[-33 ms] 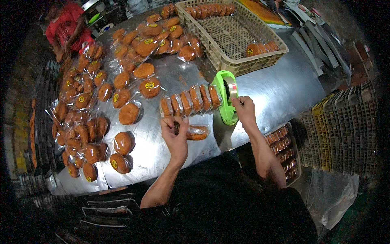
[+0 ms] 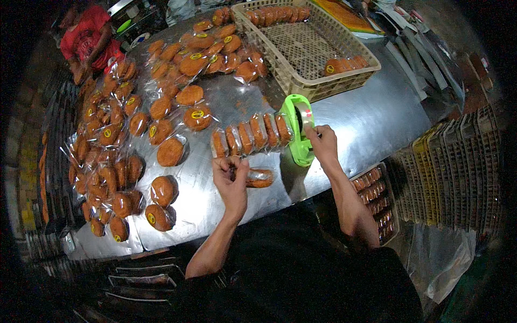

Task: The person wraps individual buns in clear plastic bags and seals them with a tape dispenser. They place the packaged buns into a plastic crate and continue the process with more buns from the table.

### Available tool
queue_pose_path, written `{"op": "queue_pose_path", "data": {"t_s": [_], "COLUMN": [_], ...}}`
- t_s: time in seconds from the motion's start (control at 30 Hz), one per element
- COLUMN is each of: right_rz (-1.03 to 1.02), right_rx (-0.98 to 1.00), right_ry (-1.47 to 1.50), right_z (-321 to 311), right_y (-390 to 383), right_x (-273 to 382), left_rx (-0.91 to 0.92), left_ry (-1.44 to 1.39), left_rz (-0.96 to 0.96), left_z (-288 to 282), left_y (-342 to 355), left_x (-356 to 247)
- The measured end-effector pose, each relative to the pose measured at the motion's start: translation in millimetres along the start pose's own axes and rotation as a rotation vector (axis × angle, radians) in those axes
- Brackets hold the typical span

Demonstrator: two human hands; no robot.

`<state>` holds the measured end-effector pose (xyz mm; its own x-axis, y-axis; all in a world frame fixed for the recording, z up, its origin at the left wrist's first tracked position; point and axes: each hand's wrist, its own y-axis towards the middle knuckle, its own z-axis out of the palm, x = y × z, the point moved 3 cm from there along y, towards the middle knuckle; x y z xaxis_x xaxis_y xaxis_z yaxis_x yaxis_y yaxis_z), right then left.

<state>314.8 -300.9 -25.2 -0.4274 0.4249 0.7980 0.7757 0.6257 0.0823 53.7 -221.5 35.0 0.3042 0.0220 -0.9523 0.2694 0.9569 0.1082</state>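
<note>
My left hand (image 2: 230, 185) is closed, thumb against curled fingers, at the left end of a brown bun in clear plastic (image 2: 260, 178). It seems to grip the bun's wrapping, though the fingers hide the exact hold. Just beyond it, several wrapped buns (image 2: 246, 137) stand on edge in a row, reaching to a bright green tape dispenser (image 2: 294, 129). My right hand (image 2: 322, 141) pinches at the near right side of the tape roll (image 2: 305, 116), fingertips on the tape's end.
Many wrapped round buns (image 2: 170, 152), some with yellow labels, cover the left of the metal table (image 2: 355, 121). Behind the dispenser stands a beige plastic crate (image 2: 334, 83) with buns inside. Stacked crates (image 2: 458, 172) rise at the right. A person in red (image 2: 89, 37) is at the far left.
</note>
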Motion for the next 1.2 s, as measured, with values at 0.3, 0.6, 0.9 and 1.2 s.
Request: {"op": "queue_pose_path", "data": {"t_s": [0.3, 0.6, 0.9, 1.2], "right_rz": [0.362, -0.301, 0.317, -0.551], "right_rx": [0.240, 0.180, 0.836, 0.484], "right_ry": [0.391, 0.518, 0.821, 0.247], "right_z": [-16.8, 18.1, 56.7, 120.9], "right_y": [-85.1, -116.1, -105.4, -0.9], "right_x": [5.2, 123.8, 141.8, 162.5], "left_rx": [-0.115, -0.162, -0.272, -0.223], "left_ry": [0.016, 0.083, -0.172, 0.098], "left_rz": [-0.054, 0.030, -0.124, -0.292], "left_z": [-13.9, 19.7, -27.8, -85.4], "left_y": [-6.3, -15.8, 10.5, 37.9], "left_x": [37.8, -0.9, -32.3, 13.2]}}
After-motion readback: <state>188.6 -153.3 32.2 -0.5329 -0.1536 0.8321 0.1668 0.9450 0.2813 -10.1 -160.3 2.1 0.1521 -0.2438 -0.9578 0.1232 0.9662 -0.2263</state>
